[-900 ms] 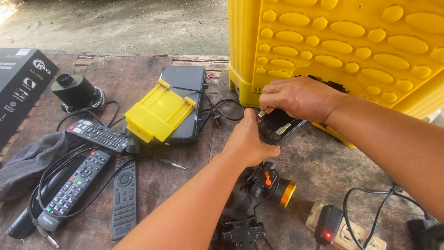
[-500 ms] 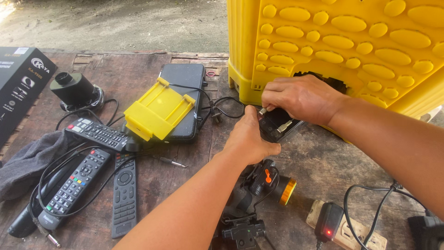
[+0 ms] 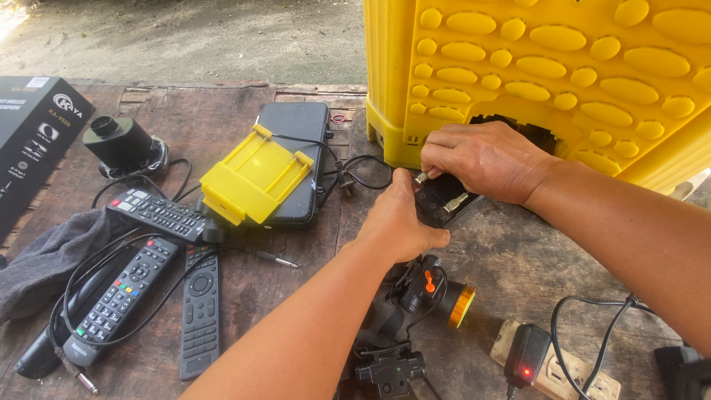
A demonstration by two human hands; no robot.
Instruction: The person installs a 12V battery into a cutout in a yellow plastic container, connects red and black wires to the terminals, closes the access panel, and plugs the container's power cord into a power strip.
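My right hand (image 3: 485, 159) pinches a small metal connector at the top of a black battery block (image 3: 444, 201) that lies on the wooden table in front of an opening at the base of a large yellow plastic tank (image 3: 563, 74). Resting against the near left side of that battery is my left hand (image 3: 400, 221), fingers curled around its edge. A thin black cable (image 3: 355, 174) runs from the battery area leftward.
A yellow clip-on cover (image 3: 253, 176) lies on a black flat box (image 3: 300, 141). Three remote controls (image 3: 159, 215) and tangled cords sit left, with a grey cloth (image 3: 44, 259), a black carton (image 3: 29, 141) and a small pump (image 3: 118, 141). A headlamp (image 3: 437, 292) and plugged-in adapter (image 3: 527, 354) lie near.
My right hand has shifted slightly up and left on the battery, now pinching the metal connector. My left hand stays against the battery's side.
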